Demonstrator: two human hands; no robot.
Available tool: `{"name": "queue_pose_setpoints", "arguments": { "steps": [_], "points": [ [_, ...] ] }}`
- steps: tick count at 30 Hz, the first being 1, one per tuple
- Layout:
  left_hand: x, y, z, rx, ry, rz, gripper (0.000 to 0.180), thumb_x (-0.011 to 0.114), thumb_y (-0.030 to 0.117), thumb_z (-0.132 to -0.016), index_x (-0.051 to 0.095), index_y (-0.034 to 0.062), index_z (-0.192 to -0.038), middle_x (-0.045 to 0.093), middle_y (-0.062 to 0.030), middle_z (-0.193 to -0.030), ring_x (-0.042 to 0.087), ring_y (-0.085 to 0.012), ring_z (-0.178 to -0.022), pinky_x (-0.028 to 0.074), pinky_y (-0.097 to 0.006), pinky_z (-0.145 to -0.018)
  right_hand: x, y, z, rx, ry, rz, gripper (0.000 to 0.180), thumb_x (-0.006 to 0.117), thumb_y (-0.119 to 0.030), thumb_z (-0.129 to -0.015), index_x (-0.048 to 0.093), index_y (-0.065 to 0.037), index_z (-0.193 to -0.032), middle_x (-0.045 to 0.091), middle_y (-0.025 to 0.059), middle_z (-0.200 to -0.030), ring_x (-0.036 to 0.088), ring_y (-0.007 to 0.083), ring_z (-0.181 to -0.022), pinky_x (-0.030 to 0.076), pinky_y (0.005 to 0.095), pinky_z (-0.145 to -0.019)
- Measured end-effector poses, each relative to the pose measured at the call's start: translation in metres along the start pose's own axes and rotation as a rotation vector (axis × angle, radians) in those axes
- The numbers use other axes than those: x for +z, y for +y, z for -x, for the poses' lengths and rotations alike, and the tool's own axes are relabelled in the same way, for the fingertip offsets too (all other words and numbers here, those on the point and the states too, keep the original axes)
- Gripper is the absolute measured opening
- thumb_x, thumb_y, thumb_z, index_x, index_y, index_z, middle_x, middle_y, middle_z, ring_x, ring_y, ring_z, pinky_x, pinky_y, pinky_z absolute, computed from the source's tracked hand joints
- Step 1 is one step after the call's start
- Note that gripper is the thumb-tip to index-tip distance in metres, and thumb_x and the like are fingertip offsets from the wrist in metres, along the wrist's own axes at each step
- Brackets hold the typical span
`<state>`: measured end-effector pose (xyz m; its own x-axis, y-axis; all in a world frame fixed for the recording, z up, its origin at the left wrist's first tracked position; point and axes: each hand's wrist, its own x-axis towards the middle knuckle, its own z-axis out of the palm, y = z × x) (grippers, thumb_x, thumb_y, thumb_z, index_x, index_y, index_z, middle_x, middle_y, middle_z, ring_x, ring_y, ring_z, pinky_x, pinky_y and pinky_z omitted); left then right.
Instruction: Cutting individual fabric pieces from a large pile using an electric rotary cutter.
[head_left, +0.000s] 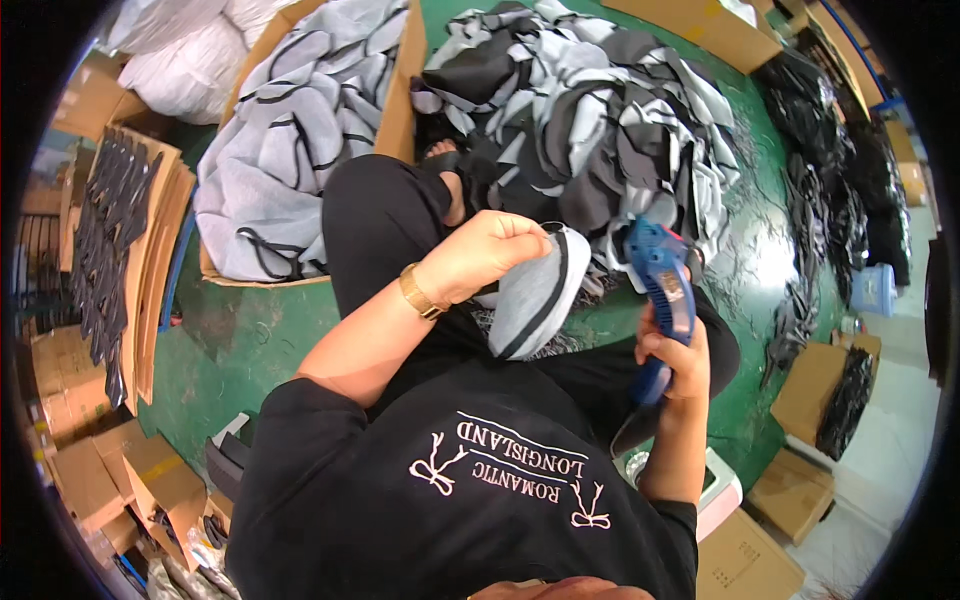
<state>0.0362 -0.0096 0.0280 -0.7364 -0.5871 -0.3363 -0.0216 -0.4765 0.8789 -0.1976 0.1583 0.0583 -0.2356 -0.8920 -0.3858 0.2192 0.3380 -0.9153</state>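
Note:
My left hand (487,252) is closed, its thumb and fingers pinching the top edge of a rounded light-grey fabric piece (540,300) with a black band. The piece hangs down in front of my lap. In my right hand (682,355) is a blue handheld tool (664,272) with a long curved handle, my fingers wrapped round it. Its head points away from me, to the right of the fabric and apart from it. I cannot make out the tool's exact kind. Past my hands lies a heap of grey, black and white fabric pieces (590,130) on the floor.
At the left stands an open cardboard box (400,110) filled with grey, black-banded fabric (290,130). Dark thread scraps (755,220) litter the green floor. Black plastic bags (800,105) and a light-blue bin (873,290) are at the right. Dark parts lie on a rack (120,230) at the far left.

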Motion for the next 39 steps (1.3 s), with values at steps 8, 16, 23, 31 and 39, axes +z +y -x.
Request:
{"name": "queue_pose_setpoints", "arguments": {
  "steps": [8,16,23,31,39],
  "points": [
    [-0.077,0.037,0.022,0.552,0.514,0.128,0.012,0.060,0.020,-0.089,0.058,0.0145,-0.079,0.048,0.0097,-0.065,0.039,-0.0020,-0.054,0.029,-0.019,-0.048,-0.007,-0.001,-0.021,-0.086,0.030,-0.121,0.048,0.067,-0.021,-0.065,0.053,0.004,-0.103,0.050,0.0041,-0.069,0.048,0.0117,-0.058,0.041,0.0251,-0.049],
    [-0.219,0.039,0.102,0.803,1.062,0.379,0.022,0.055,0.012,-0.089,0.056,0.0069,-0.110,0.058,-0.0044,-0.103,0.053,-0.0165,-0.098,0.039,-0.034,-0.090,-0.027,0.002,-0.033,-0.069,0.059,-0.144,0.042,0.066,-0.021,-0.067,0.052,0.003,-0.100,0.050,0.0052,-0.068,0.049,0.0133,-0.058,0.042,0.0255,-0.052],
    [-0.169,0.042,0.035,0.707,1.135,-0.197,0.027,0.058,0.004,-0.088,0.057,0.0019,-0.114,0.057,-0.0066,-0.113,0.053,-0.0141,-0.102,0.044,-0.028,-0.088,-0.043,0.002,-0.056,-0.024,0.077,-0.260,0.042,0.067,-0.018,-0.068,0.052,0.003,-0.102,0.050,0.0049,-0.070,0.050,0.0133,-0.059,0.043,0.0256,-0.053],
    [-0.056,-0.101,-0.152,-0.063,-0.063,-0.546,0.014,0.057,0.014,-0.090,0.063,0.0035,-0.098,0.066,-0.0044,-0.085,0.062,-0.0116,-0.071,0.049,-0.024,-0.063,-0.058,0.006,-0.058,-0.045,0.118,-0.422,0.049,0.071,-0.021,-0.067,0.052,0.004,-0.104,0.047,0.0031,-0.071,0.047,0.0124,-0.061,0.042,0.0253,-0.052],
    [-0.048,-0.293,-0.147,-0.852,-0.021,-0.831,0.074,0.066,0.024,-0.080,0.031,0.0097,-0.144,0.050,-0.0220,-0.132,0.049,-0.0322,-0.122,0.039,-0.036,-0.101,-0.071,0.010,-0.059,0.067,0.214,-0.443,0.051,0.074,-0.020,-0.062,0.054,0.007,-0.100,0.049,0.0042,-0.067,0.049,0.0141,-0.056,0.042,0.0267,-0.051]
  ]
}}
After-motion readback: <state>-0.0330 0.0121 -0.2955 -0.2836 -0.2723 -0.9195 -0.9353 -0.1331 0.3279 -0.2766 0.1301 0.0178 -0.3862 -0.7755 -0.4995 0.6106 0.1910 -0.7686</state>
